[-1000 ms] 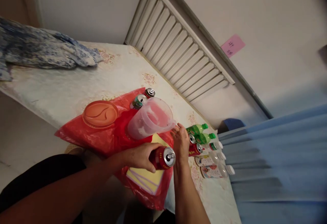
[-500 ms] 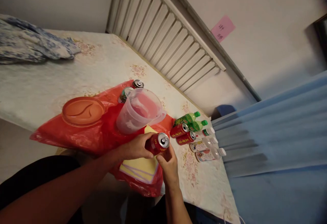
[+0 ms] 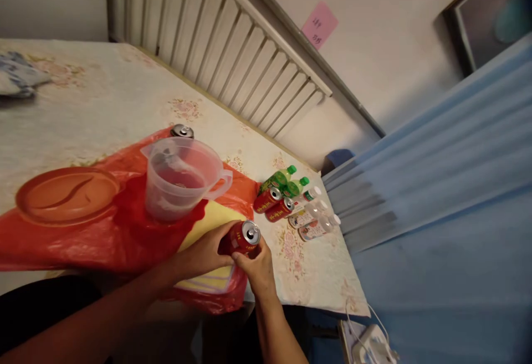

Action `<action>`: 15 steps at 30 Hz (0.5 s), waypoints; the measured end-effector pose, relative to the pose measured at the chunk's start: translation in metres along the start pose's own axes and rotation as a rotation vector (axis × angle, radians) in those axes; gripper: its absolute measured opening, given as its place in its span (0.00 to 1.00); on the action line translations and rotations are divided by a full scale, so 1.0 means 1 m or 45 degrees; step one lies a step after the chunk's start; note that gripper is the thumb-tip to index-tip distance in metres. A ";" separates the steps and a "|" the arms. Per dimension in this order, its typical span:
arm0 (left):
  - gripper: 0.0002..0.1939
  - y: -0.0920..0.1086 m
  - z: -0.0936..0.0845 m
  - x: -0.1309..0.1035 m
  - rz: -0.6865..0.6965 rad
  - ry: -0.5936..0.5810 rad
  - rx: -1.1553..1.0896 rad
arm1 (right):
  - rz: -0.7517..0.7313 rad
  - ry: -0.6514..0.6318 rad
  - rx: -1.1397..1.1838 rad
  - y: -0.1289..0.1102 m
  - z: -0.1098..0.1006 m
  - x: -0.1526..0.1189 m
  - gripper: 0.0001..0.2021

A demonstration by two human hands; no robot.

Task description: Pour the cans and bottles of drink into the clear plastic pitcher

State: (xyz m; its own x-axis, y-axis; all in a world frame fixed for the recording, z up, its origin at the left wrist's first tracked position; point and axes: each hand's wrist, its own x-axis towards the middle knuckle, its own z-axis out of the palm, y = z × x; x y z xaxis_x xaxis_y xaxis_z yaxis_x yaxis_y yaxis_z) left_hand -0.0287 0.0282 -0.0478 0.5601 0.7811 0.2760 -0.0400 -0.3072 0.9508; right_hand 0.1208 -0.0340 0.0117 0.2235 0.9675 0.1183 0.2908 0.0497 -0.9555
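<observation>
Both hands hold one red drink can (image 3: 243,238), its silver top facing up with an opening showing in it. My left hand (image 3: 208,250) wraps the can's left side, and my right hand (image 3: 258,268) grips it from the right with the thumb at the front. Beneath them lies a folded yellow cloth (image 3: 211,217) on a red plastic sheet (image 3: 83,247). Beyond my left hand stands a translucent pitcher (image 3: 178,178) with its handle to the right. An orange round lid (image 3: 66,195) lies flat at the left.
Two red cans (image 3: 268,200) stand to the right, beside green-capped bottles (image 3: 291,186) and several clear labelled bottles (image 3: 313,228). Another can (image 3: 182,131) is behind the pitcher. A radiator (image 3: 224,48) and a blue curtain (image 3: 436,214) border the table. A power strip (image 3: 374,344) is at lower right.
The view has swung right, so the table's things sit further left. Both hands still hold the can, whose opening now shows more clearly.
</observation>
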 end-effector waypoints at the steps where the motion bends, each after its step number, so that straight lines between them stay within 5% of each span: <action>1: 0.39 -0.008 0.006 -0.001 0.002 0.024 0.050 | -0.004 0.025 -0.008 0.001 -0.007 -0.001 0.26; 8: 0.21 -0.041 0.024 -0.006 0.116 0.320 0.730 | 0.094 0.431 -0.114 0.028 -0.078 0.002 0.22; 15: 0.17 -0.047 0.032 -0.017 0.158 0.306 1.214 | 0.149 0.714 -0.104 0.071 -0.131 0.024 0.27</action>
State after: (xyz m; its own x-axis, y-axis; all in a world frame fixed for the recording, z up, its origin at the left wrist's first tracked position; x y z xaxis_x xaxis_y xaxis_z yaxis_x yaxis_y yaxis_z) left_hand -0.0094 0.0122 -0.1016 0.4103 0.7709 0.4873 0.6549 -0.6209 0.4308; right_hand 0.2682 -0.0401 -0.0178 0.7112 0.6847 0.1592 0.3001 -0.0908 -0.9496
